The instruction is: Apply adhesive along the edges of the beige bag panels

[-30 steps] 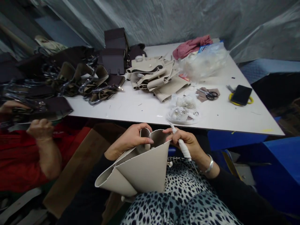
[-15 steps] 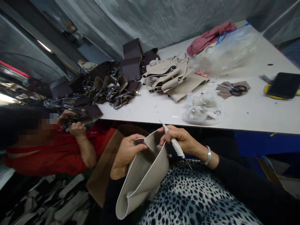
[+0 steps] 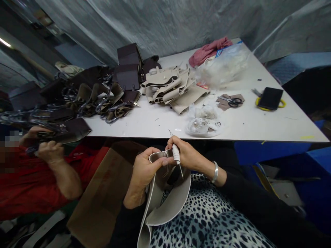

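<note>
Left hand [image 3: 144,168]: grip pinched on the rim of the beige piece [image 3: 170,210], thumb inside.
Right hand [image 3: 182,151]: grip closed around the white-wrapped tool [image 3: 176,154], fingers near the same rim.
Beige piece: held open, curved, before the tabletop [image 3: 124,129]'s near edge, above the spotted garment [image 3: 207,217].
Tabletop, middle: beige stack [image 3: 170,86]; nearer, a clear plastic bag [image 3: 204,125].
Tabletop, right: black-handled scissors [image 3: 235,102], black phone [image 3: 270,98].
Far left: dark bags [image 3: 126,75].
Near left: co-worker's red sleeve [image 3: 33,186].

A smooth silver bangle [image 3: 215,172] is worn near a black sleeve [image 3: 248,196]; below it, a dark-spotted, whitish-grey garment [image 3: 196,220] is seen.
</note>
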The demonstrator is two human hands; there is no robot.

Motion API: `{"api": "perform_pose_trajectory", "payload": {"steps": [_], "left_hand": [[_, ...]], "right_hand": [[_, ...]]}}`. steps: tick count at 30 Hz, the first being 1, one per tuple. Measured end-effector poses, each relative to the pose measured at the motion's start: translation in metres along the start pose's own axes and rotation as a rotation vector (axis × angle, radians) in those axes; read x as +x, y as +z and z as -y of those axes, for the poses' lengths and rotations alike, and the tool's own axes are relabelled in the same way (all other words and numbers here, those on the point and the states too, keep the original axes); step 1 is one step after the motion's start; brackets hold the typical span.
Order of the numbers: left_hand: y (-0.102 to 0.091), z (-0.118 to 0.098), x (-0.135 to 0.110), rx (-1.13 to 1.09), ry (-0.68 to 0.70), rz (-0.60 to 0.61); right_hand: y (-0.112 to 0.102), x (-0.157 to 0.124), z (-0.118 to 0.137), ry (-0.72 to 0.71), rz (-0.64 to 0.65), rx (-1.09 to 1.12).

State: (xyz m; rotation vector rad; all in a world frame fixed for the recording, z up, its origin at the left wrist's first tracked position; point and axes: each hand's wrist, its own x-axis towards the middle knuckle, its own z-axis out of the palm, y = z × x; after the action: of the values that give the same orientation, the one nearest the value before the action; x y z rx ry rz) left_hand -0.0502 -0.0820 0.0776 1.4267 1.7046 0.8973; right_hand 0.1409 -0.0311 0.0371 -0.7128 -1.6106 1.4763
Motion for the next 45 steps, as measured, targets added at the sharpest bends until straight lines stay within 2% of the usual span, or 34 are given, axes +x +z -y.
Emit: {"api": "perform_pose_trajectory", "payload": {"steps": [7, 11, 14, 18, 23, 30, 35, 38, 42, 45], "left_hand": [[-0.006, -0.007, 0.005, -0.084, -0.031, 0.148], [-0.005, -0.019, 0.013, -0.085, -0.005, 0.297], [0.004, -0.022, 0.02, -0.015, 0.025, 0.327], [0.021, -0.02, 0.026, -0.016, -0.05, 0.352], [0.041, -0.019, 0.04, -0.106, -0.116, 0.381], [0.077, -0.018, 0.067, -0.126, -0.128, 0.516], [0.097, -0.015, 0.078, -0.129, -0.106, 0.512], [0.111, -0.01, 0.079, -0.15, -0.109, 0.505], [0.126, -0.002, 0.084, -0.204, -0.163, 0.506], [0.127, 0.002, 0.091, -0.25, -0.194, 0.489]], "right_hand": [[0.0, -0.005, -0.01, 0.122, -0.113, 0.366], [0.001, -0.012, -0.002, 0.091, -0.235, 0.349], [0.003, -0.017, 0.0, 0.08, -0.308, 0.308], [-0.004, -0.024, -0.006, 0.086, -0.337, 0.319], [-0.025, -0.041, -0.013, 0.005, -0.377, 0.115], [-0.052, -0.065, -0.024, 0.021, -0.485, -0.046], [-0.084, -0.064, -0.037, 0.015, -0.793, -0.275], [-0.102, -0.057, -0.044, 0.062, -0.898, -0.373], [-0.115, -0.049, -0.054, 0.047, -0.89, -0.494], [-0.118, -0.045, -0.062, 0.001, -0.865, -0.511]]}}
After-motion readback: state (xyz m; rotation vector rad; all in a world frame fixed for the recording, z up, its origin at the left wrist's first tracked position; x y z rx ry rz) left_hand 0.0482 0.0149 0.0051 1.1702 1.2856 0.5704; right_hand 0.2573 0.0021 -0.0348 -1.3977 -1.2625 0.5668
